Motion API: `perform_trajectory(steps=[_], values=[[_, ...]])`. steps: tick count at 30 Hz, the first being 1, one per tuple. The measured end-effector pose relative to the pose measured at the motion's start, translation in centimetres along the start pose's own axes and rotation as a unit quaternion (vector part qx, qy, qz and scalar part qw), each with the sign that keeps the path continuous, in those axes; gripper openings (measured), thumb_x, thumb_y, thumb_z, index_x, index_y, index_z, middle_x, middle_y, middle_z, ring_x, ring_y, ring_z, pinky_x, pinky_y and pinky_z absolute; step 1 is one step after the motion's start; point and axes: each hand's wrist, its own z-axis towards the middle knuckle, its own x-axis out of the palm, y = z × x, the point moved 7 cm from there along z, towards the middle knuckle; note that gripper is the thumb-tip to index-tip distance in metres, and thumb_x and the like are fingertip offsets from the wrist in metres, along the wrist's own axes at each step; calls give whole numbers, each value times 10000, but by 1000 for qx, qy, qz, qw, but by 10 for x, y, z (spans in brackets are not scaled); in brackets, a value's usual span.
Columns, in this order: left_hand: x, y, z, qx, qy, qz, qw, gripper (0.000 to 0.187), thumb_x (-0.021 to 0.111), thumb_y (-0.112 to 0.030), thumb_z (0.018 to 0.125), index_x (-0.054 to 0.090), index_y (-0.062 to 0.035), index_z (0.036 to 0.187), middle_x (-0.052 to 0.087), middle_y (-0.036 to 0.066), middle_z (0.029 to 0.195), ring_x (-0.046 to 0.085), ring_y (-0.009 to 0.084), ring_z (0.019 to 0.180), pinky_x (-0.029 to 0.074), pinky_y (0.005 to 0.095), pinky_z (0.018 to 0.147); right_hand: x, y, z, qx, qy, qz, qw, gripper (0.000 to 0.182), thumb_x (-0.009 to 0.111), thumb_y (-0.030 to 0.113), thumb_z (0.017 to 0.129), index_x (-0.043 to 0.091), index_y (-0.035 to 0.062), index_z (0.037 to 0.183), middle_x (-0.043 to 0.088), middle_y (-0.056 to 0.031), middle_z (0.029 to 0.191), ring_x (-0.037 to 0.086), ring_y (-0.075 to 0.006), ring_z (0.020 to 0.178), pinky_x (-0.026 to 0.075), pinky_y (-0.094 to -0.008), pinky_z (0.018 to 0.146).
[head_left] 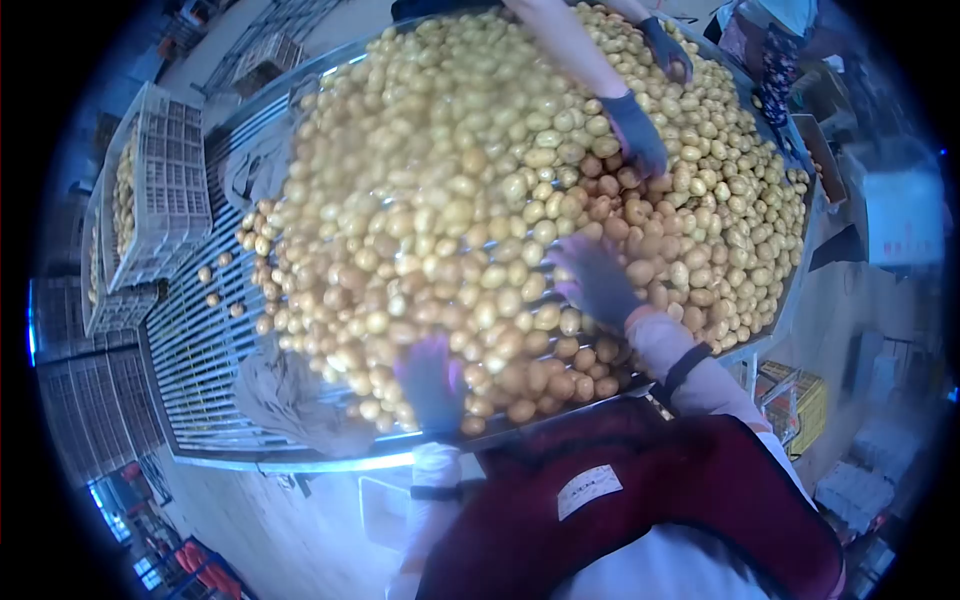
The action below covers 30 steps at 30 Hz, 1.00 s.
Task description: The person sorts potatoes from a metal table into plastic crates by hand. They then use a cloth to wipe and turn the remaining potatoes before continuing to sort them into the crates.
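A large heap of round, yellow-brown, potato-like produce (pixel 420 200) covers a slatted metal table (pixel 195 350). My left hand (pixel 430 385), in a dark glove with pinkish parts, rests on the heap at the near edge. It is blurred, but its fingers seem stretched out and apart. Farther right, my right hand (pixel 597 280), gloved alike, lies over the produce with its fingers spread to the left. No single piece shows gripped in either hand. Around my right hand the pieces look browner, and bare slats show between my hands.
Across the table, another person's gloved hands (pixel 637 135) reach into the heap. Stacked plastic crates (pixel 160 190) of produce stand at the left. Grey cloths (pixel 285 400) lie on the slats. A yellow crate (pixel 795 405) sits below the right side.
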Motion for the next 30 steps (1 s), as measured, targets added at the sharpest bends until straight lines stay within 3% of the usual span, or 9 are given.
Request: perform_trajectory(steps=[2,5,8,11,16,19,23,26,30], values=[[5,1,4,-1,-4,9,1000,499,590,-256,945,520,-142,1425,535,71,1424,470,282,1333,175,546,1203,-15,6,5,-16,-130,-124,984,399,607,264,893,596,121,1265,570,-94,1251,537,-335,1161,416,-511,988],[11,3,7,-9,-9,24,1000,493,588,-284,947,531,-154,1419,537,64,1425,474,279,1323,167,555,1201,38,37,10,-52,58,219,973,442,589,246,906,564,152,1337,543,-136,1294,576,-341,1110,469,-472,936],[17,4,5,-8,-10,40,999,489,586,-311,948,542,-166,1413,538,58,1425,477,276,1313,158,563,1199,56,104,2,-50,263,136,954,497,580,221,922,518,175,1413,486,-191,1419,578,-358,1171,508,-501,887],[20,8,2,-5,-11,8,1000,485,584,-339,950,552,-179,1407,540,51,1425,481,272,1303,149,572,1196,87,98,1,-72,158,74,982,477,498,195,956,498,198,1433,480,-203,1419,561,-355,1206,509,-450,906],[6,-5,-29,8,28,-200,979,537,609,-386,917,542,-140,1390,485,106,1460,421,327,1368,166,591,1193,93,87,-8,-45,224,55,972,465,465,281,1008,457,181,1462,466,-212,1423,538,-364,1231,473,-465,960],[17,-30,-68,114,7,-89,989,645,674,-381,863,488,-150,1437,410,116,1534,392,365,1392,162,615,1194,103,75,-18,37,224,117,967,557,456,367,1017,372,132,1514,453,-222,1444,514,-359,1270,432,-462,1019],[48,-42,-81,80,33,39,995,575,602,-461,883,572,-115,1342,488,137,1446,435,396,1339,281,583,1159,83,83,-3,188,202,199,940,714,484,482,978,290,98,1548,462,-222,1438,498,-374,1291,402,-447,1059],[65,-30,-82,49,48,17,997,636,625,-488,855,539,-136,1378,448,127,1490,387,408,1375,260,575,1168,91,94,11,111,211,131,962,590,538,354,984,388,117,1504,513,-233,1399,544,-409,1231,426,-489,1028],[61,-25,-81,81,43,-2,996,834,672,-536,819,427,-105,1489,380,138,1557,317,428,1427,226,568,1177,89,51,-5,63,96,229,967,490,588,314,949,493,112,1386,491,-214,1412,529,-388,1238,450,-497,997]])
